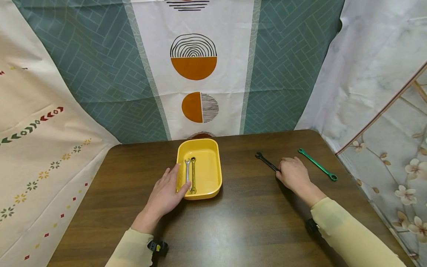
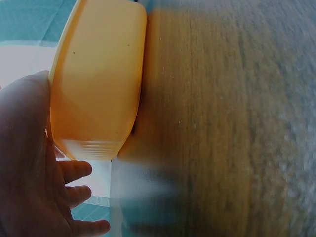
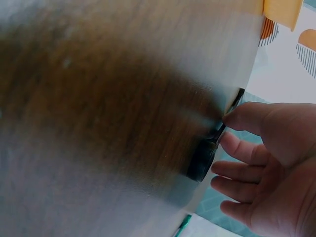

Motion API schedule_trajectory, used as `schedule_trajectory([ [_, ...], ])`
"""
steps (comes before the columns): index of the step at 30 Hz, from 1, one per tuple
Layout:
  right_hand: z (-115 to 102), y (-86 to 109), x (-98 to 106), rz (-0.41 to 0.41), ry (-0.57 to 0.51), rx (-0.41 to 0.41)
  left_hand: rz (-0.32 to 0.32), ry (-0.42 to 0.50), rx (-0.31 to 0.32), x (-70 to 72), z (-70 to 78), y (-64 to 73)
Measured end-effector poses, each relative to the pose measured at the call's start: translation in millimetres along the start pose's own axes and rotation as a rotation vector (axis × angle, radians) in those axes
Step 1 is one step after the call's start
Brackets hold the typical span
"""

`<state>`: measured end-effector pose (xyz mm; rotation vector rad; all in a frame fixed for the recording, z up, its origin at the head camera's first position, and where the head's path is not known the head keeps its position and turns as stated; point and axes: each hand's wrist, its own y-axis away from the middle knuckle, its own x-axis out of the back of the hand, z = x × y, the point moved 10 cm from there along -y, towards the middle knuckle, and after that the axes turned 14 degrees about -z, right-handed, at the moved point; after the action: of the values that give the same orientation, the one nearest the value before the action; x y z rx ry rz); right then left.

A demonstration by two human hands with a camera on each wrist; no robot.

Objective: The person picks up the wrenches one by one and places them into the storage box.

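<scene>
My left hand (image 1: pixel 165 193) rests at the near left corner of a yellow tray (image 1: pixel 209 167), thumb over the rim and the other fingers stretched along the outside. In the left wrist view those fingers (image 2: pixel 78 196) stand straight and apart beside the tray wall. Inside the tray a silver wrench (image 1: pixel 187 171) and a gold-toned wrench (image 1: pixel 193 172) lie side by side. To the right, my right hand (image 1: pixel 294 175) pinches one end of a black wrench (image 1: pixel 266 161) between thumb and index finger, low over the table. Its held end is hidden from the head view.
A green wrench (image 1: pixel 317 164) lies on the brown table (image 1: pixel 233 226) beyond the right hand, near the right edge. Patterned cloth (image 1: pixel 200 85) hangs behind the table's far edge, with more cloth along both sides.
</scene>
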<state>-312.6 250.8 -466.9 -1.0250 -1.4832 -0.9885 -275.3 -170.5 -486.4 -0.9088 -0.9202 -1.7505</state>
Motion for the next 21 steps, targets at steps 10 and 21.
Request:
schedule_trajectory([
  [10,0.2,1.5,-0.8,-0.014,0.002,0.007,0.001,-0.005,-0.001,0.8,1.0,0.9],
  [21,1.0,2.1,-3.2,-0.050,-0.028,-0.001,-0.004,-0.005,0.003,1.4,1.1,1.3],
])
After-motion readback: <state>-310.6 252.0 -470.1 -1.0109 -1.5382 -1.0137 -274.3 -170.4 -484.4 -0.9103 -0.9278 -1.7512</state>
